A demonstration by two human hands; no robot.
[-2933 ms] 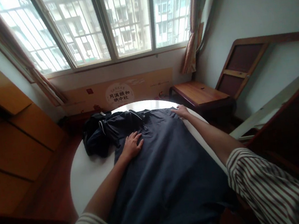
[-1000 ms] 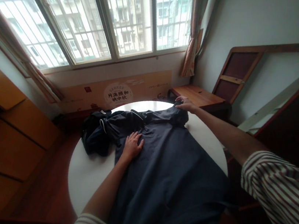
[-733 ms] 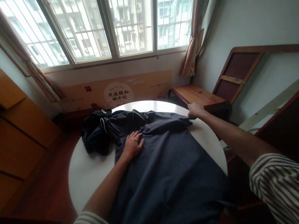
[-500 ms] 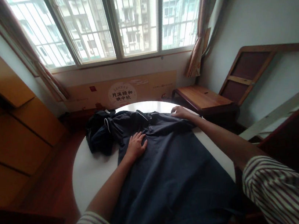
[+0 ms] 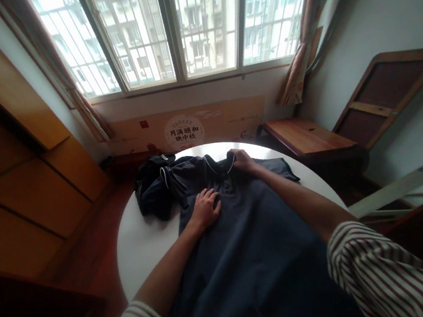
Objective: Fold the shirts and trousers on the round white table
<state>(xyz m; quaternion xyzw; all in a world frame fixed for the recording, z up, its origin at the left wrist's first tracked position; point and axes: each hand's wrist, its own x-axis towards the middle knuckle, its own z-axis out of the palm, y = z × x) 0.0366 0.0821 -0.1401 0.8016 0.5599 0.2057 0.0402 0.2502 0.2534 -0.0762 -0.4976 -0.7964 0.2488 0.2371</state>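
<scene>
A dark navy polo shirt (image 5: 243,243) lies spread over a round white table (image 5: 139,258), its collar at the far side and its hem towards me. My left hand (image 5: 205,207) rests flat on the chest, fingers stretched out, left of the button placket. At the right side of the collar, my right hand (image 5: 242,161) pinches the white-edged collar between thumb and fingers. The shirt's right sleeve lies out flat beyond my right forearm. Dark bundled clothing (image 5: 155,190) sits by the left sleeve.
Behind the table stands a low wooden bench (image 5: 311,136) at the right, near a wood-framed panel (image 5: 380,98) by the wall. A barred window (image 5: 174,32) and a printed banner (image 5: 221,117) are ahead. Wooden cabinets (image 5: 40,203) line the left.
My right hand has moved left from the right shoulder to the collar and taken hold of it. The right sleeve now lies flatter. My left hand stays on the chest; the view has shifted slightly.
</scene>
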